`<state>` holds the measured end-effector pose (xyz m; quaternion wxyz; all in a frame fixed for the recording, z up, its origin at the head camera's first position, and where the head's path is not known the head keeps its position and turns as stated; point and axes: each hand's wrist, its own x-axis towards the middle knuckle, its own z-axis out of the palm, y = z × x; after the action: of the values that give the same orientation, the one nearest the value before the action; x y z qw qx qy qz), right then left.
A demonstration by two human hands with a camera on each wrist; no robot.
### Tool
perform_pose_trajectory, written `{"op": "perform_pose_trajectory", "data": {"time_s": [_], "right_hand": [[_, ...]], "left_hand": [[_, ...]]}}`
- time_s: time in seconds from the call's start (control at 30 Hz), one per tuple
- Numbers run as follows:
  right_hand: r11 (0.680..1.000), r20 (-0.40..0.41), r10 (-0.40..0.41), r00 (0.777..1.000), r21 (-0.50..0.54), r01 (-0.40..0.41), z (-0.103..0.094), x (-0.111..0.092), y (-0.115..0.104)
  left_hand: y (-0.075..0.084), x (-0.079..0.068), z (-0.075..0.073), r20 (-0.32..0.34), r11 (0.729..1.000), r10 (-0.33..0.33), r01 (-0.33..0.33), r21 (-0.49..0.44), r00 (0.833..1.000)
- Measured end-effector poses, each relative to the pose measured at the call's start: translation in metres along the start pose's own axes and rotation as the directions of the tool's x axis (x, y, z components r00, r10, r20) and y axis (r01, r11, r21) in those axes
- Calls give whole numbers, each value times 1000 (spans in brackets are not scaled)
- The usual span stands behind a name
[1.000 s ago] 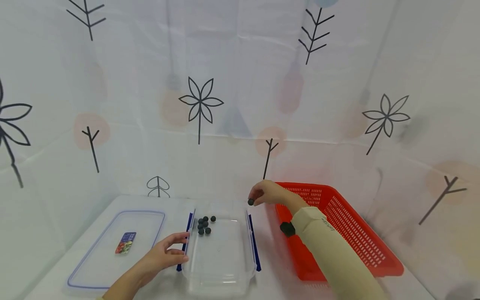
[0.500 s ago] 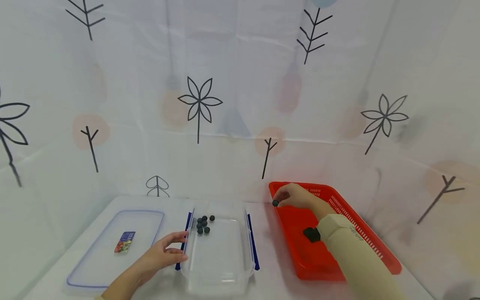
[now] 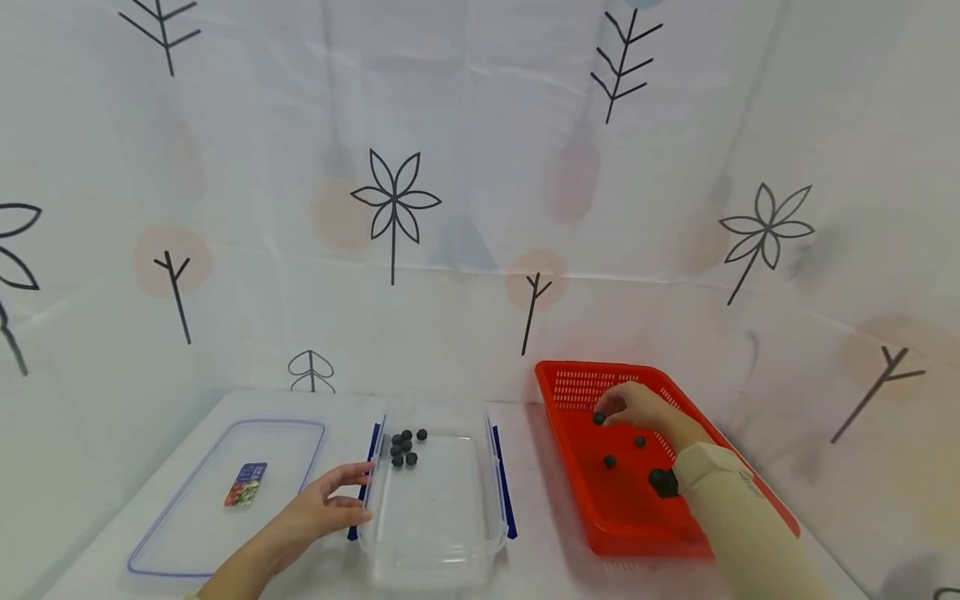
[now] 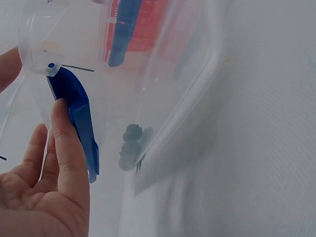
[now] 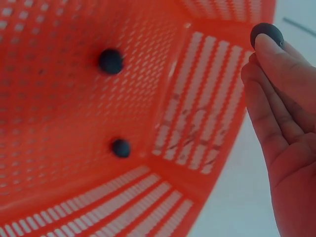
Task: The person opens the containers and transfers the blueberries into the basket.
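My right hand (image 3: 637, 408) pinches a blueberry (image 5: 266, 34) between thumb and fingertips over the red basket (image 3: 592, 533). Two more blueberries lie on the basket's floor, a nearer blueberry (image 3: 610, 461) and a farther blueberry (image 3: 640, 442). Against the left side of the clear plastic box (image 3: 435, 517), my left hand (image 3: 322, 508) rests with its fingers and thumb spread apart. In the left wrist view a finger lies along the box's blue latch flap (image 4: 81, 113). Several blueberries (image 3: 406, 446) cluster inside the box, toward its back left.
A clear lid (image 3: 187, 533) with a blue rim lies flat left of the box, bearing a colourful label (image 3: 246, 484). Blue latch flaps hang along both long sides of the box. Behind the white table hangs a patterned white cloth (image 3: 465, 325).
My right hand has moved right and slightly down with the blueberry, from beside the basket's rim to over its inside, uncovering two blueberries there. My left hand stays at the box.
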<state>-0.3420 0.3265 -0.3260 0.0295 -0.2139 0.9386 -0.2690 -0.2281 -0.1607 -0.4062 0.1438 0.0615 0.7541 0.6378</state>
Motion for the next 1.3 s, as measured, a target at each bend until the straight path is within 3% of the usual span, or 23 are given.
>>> {"op": "perform_pose_trajectory", "data": {"time_s": [0.2, 0.57, 0.83, 1.07, 1.3], "right_hand": [[998, 6, 68, 998, 10, -68, 3, -10, 25], [996, 17, 79, 997, 45, -80, 10, -16, 49], [994, 31, 98, 995, 37, -99, 8, -16, 48], [999, 21, 42, 999, 13, -42, -2, -13, 42], [998, 22, -62, 998, -18, 63, -9, -5, 18]], "left_hand": [[-1, 1, 0, -6, 1000, -5, 5, -4, 1000], [-2, 0, 0, -12, 1000, -6, 6, -5, 1000], [-3, 3, -1, -12, 1000, 10, -10, 6, 1000], [-1, 4, -1, -8, 1000, 9, -9, 1, 1000], [-2, 2, 0, -19, 1000, -14, 14, 0, 1000]]}}
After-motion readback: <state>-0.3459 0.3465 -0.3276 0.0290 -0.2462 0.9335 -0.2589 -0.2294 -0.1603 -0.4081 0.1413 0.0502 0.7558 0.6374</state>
